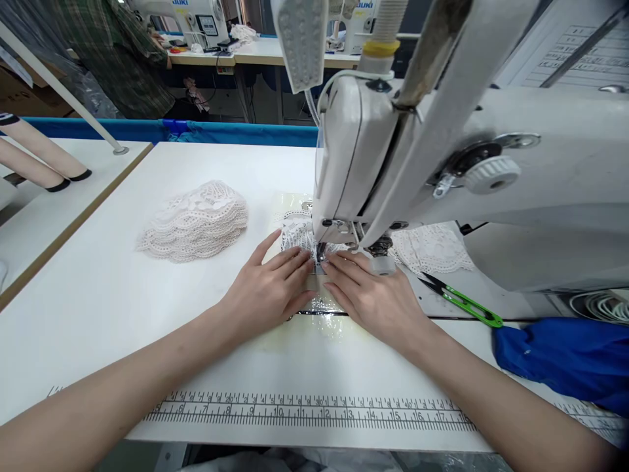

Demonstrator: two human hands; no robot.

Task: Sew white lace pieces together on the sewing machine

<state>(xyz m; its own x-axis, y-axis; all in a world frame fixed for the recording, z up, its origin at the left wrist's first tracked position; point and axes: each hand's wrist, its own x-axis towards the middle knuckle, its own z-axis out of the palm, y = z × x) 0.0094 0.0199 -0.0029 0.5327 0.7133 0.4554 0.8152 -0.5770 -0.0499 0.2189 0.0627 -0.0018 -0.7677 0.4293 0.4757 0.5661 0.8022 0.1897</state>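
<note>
A piece of white lace (297,231) lies under the presser foot (321,252) of a white sewing machine (344,144). My left hand (268,285) rests flat on the left side of this lace, fingers stretched out toward the foot. From the right, my right hand (376,295) lies with its fingers extended beside the foot, close to the lace edge. Both hands press down from above rather than grasp. Part of the lace is hidden under the fingers and the machine head.
A stack of lace pieces (196,223) sits on the left of the table. More lace (432,248) lies behind the right hand, near green thread snips (464,301). Blue cloth (565,360) is at the right edge. A printed ruler (314,412) runs along the front. Across the aisle stands a person (113,59).
</note>
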